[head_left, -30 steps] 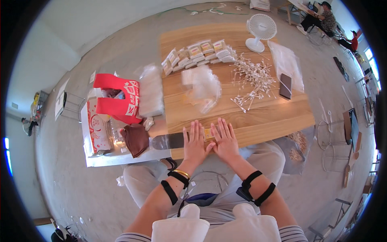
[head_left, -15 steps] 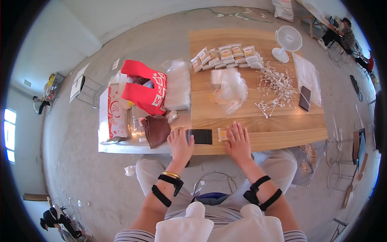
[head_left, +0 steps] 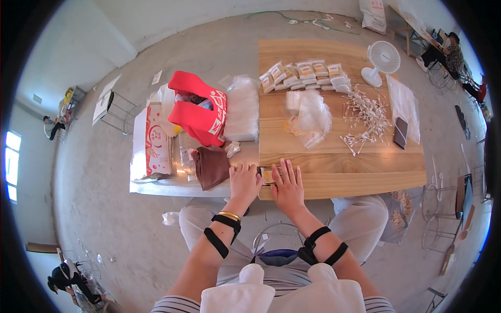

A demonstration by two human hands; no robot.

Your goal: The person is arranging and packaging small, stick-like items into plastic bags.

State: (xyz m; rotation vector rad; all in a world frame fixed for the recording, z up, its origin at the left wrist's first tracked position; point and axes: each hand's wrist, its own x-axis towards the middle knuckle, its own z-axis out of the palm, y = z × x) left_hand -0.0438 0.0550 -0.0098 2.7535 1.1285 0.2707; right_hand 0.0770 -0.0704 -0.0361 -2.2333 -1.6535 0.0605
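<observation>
A small flat bundle of cotton swabs with a yellow label [head_left: 269, 176] lies near the table's front edge, between my hands. A flat black piece [head_left: 260, 170] shows only as a thin strip by it; the rest is hidden. My left hand [head_left: 245, 183] rests by the left edge of the black piece, fingers lowered to the table and thumb beside the bundle. Flat and stretched out, the fingers of my right hand [head_left: 287, 187] lie against the bundle's right side. Loose cotton swabs [head_left: 368, 116] form a pile farther right.
Packed swab packets [head_left: 308, 74] sit at the back, before clear plastic bags [head_left: 310, 116]. A white fan [head_left: 383, 57] and a phone [head_left: 400, 132] stand and lie at the right. Leftward are a red bag [head_left: 195, 112], a brown pouch [head_left: 213, 168] and a box [head_left: 158, 138].
My right hand has slid left with the swab bundle, bringing it onto or against the black piece. Most of that piece is now covered. My left hand stays near its edge.
</observation>
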